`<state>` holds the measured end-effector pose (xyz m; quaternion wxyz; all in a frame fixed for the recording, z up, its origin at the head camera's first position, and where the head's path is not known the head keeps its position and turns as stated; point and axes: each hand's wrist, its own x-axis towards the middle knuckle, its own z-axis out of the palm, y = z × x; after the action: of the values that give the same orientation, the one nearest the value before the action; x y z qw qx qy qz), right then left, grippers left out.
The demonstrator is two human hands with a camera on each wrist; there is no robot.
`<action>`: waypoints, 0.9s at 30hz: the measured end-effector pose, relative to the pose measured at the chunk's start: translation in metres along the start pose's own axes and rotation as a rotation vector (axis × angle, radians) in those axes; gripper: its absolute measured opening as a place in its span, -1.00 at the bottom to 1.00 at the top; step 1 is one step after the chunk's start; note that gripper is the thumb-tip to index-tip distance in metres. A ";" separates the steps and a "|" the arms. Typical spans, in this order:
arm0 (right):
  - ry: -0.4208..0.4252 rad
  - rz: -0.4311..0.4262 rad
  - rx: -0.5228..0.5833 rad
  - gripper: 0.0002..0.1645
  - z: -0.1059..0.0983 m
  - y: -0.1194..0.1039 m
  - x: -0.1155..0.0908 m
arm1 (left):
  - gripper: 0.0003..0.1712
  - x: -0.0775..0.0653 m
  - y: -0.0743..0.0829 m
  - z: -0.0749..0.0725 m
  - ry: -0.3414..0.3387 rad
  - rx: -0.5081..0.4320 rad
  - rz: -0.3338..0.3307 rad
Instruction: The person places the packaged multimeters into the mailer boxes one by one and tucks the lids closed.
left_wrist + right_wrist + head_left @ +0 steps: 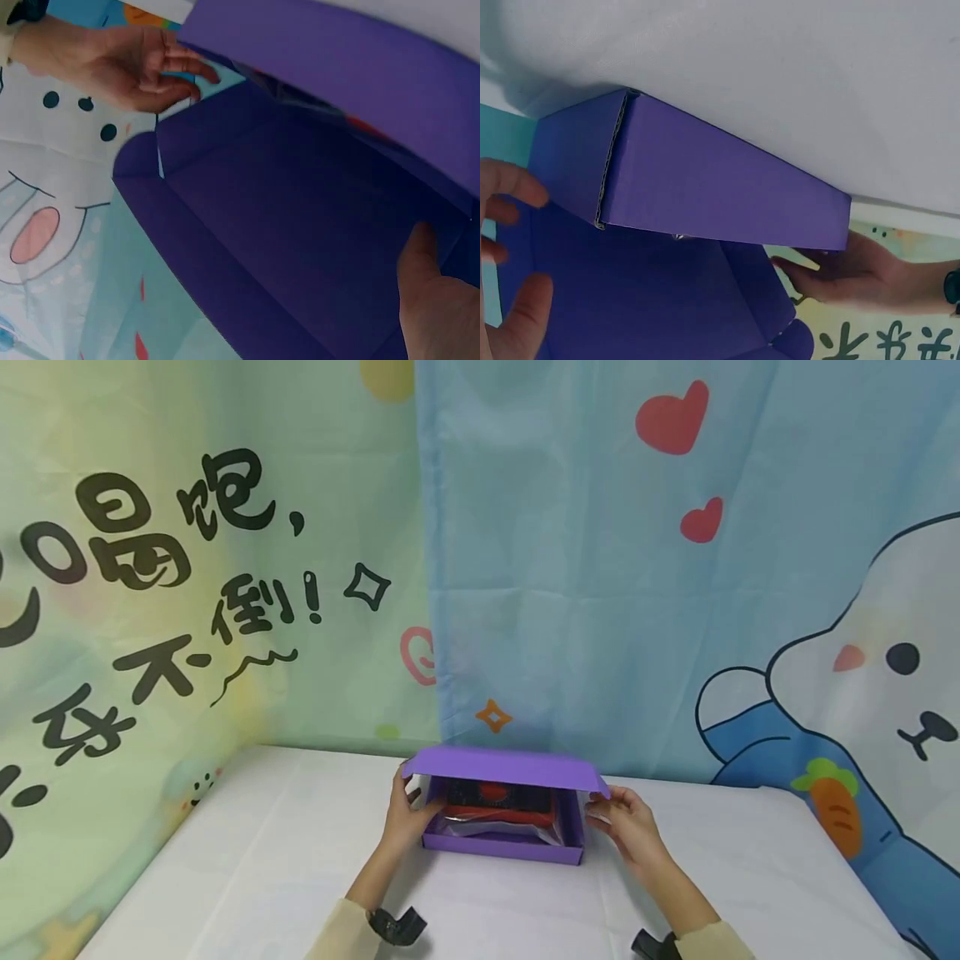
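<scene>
A purple cardboard box (pixel 502 852) sits on the white table, its hinged lid (pixel 510 766) raised partway. Inside lies a red and black item (pixel 498 802) in a clear plastic bag; its kind cannot be made out. At the box's left end my left hand (pixel 405 814) holds the side, thumb by the rim and fingers near the lid's corner. My right hand (pixel 630 827) is at the lid's right end, its fingers loosely bent and touching or very near the edge. In the left wrist view, the right hand (pixel 142 67) shows space between thumb and fingers.
The white-covered table (pixel 285 827) extends around the box. Behind it hang a green printed cloth (pixel 337 693) and a blue one (pixel 570 677). Dark straps with small black devices, the left one (pixel 397 927) and the right one (pixel 654 946), sit on the wrists.
</scene>
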<state>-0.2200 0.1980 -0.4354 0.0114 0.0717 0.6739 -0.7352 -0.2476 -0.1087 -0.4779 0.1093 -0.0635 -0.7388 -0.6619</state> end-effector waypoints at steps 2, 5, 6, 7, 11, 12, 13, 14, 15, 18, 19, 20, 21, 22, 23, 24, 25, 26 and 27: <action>0.020 0.009 -0.026 -0.54 0.001 0.002 0.003 | -0.03 0.008 -0.010 0.000 0.003 -0.006 0.022; 0.037 0.006 -0.039 -0.33 0.002 0.004 0.006 | -0.05 0.023 -0.050 -0.001 0.030 0.004 0.139; 0.032 0.001 -0.048 -0.28 0.002 0.005 0.008 | -0.05 0.028 -0.064 -0.002 0.032 0.000 0.163; 0.025 -0.004 -0.059 -0.25 0.003 0.006 0.008 | -0.08 0.036 -0.084 -0.003 0.037 -0.007 0.211; -0.011 -0.015 -0.110 -0.26 0.004 0.006 0.010 | -0.07 0.038 -0.092 -0.005 0.033 -0.016 0.175; -0.016 -0.020 -0.117 -0.28 0.004 0.006 0.010 | -0.09 0.033 -0.077 -0.006 0.019 -0.019 0.137; -0.016 -0.024 -0.120 -0.29 0.005 0.005 0.010 | -0.08 0.028 -0.063 -0.005 0.024 -0.012 0.105; -0.016 -0.033 -0.118 -0.31 0.005 0.004 0.010 | -0.07 0.022 -0.042 -0.004 0.026 0.008 0.053; -0.020 -0.044 -0.111 -0.31 0.006 0.003 0.010 | -0.08 0.016 -0.023 -0.004 0.027 0.030 0.013; -0.048 -0.098 -0.072 -0.31 0.007 0.001 0.011 | -0.13 0.011 0.000 0.000 0.023 0.052 -0.054; -0.061 -0.113 -0.064 -0.31 0.008 0.000 0.011 | -0.12 0.011 0.004 0.000 0.018 0.049 -0.069; -0.077 -0.127 -0.060 -0.31 0.008 -0.001 0.010 | -0.14 0.011 0.007 0.001 0.011 0.052 -0.080; -0.093 -0.139 -0.062 -0.31 0.008 -0.003 0.010 | -0.13 0.012 0.007 0.001 -0.002 0.044 -0.084; -0.105 -0.151 -0.065 -0.30 0.009 -0.004 0.011 | -0.11 0.012 0.008 0.001 -0.018 0.034 -0.088; -0.120 -0.164 -0.062 -0.30 0.009 -0.005 0.011 | -0.11 0.013 0.007 0.001 -0.031 0.032 -0.088; -0.133 -0.170 -0.061 -0.29 0.009 -0.006 0.011 | -0.10 0.014 0.007 0.001 -0.045 0.035 -0.086; -0.144 -0.174 -0.059 -0.30 0.010 -0.007 0.011 | -0.10 0.014 0.008 0.002 -0.059 0.044 -0.080; -0.155 -0.179 -0.053 -0.30 0.010 -0.007 0.011 | -0.09 0.015 0.008 0.003 -0.072 0.050 -0.076; -0.164 -0.185 -0.045 -0.30 0.010 -0.008 0.011 | -0.09 0.015 0.008 0.003 -0.083 0.055 -0.071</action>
<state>-0.2330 0.1895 -0.4282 0.0001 -0.0517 0.6906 -0.7214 -0.2601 -0.1052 -0.4667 0.0566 -0.0616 -0.7624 -0.6417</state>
